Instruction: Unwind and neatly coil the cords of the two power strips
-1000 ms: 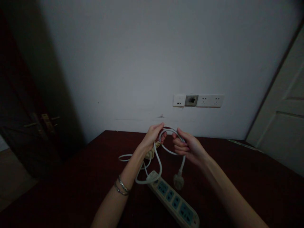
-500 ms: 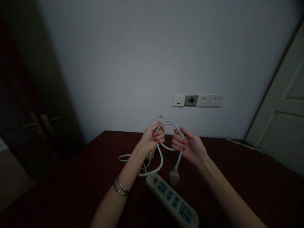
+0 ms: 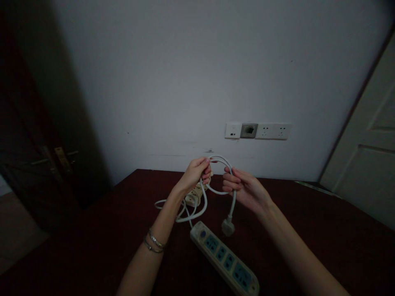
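Wall (image 3: 173,82) fills the back; dark red table (image 3: 293,222) stands against it. Power strip (image 3: 226,261) with blue sockets lies angled on the table, below and between the hands. White cable (image 3: 233,201) is up off the table, looped between both hands, slack hanging lower left. Row of wall plates (image 3: 257,130) sits above the table edge, right of center. Right hand (image 3: 245,187): fingers closed on the loop's right side. Left hand (image 3: 196,170): pinching the loop's left side. Cream strip (image 3: 193,199) on the table, partly behind left hand. Plug (image 3: 228,227) dangles below right hand. Bangles (image 3: 156,240) on left forearm.
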Demonstrator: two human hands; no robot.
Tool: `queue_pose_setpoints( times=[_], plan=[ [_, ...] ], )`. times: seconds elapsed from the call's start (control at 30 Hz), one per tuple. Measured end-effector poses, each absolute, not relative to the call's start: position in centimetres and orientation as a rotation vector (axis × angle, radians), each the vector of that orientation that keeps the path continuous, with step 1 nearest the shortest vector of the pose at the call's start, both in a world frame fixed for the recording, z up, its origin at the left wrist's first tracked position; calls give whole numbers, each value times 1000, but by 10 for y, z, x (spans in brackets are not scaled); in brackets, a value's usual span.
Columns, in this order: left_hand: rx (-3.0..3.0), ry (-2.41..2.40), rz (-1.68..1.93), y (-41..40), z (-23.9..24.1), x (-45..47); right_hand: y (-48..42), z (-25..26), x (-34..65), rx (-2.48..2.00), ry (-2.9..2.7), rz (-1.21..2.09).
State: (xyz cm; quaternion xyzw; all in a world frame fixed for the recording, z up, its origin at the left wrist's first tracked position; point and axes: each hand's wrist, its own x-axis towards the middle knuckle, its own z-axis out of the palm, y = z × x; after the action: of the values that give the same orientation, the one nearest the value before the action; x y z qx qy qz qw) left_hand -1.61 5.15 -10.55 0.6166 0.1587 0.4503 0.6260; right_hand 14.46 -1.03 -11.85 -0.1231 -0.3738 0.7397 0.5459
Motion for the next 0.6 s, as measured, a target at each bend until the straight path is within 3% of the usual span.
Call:
queue_pose_setpoints(
  times=[0.4, 0.6],
  plan=[
    [1501, 392, 791, 59, -116, -18, -11, -111, 153, -243, -867, 1542],
    [1745, 494, 355, 47, -114, -21, -14, -104, 164, -268, -896, 1354]
  ],
)
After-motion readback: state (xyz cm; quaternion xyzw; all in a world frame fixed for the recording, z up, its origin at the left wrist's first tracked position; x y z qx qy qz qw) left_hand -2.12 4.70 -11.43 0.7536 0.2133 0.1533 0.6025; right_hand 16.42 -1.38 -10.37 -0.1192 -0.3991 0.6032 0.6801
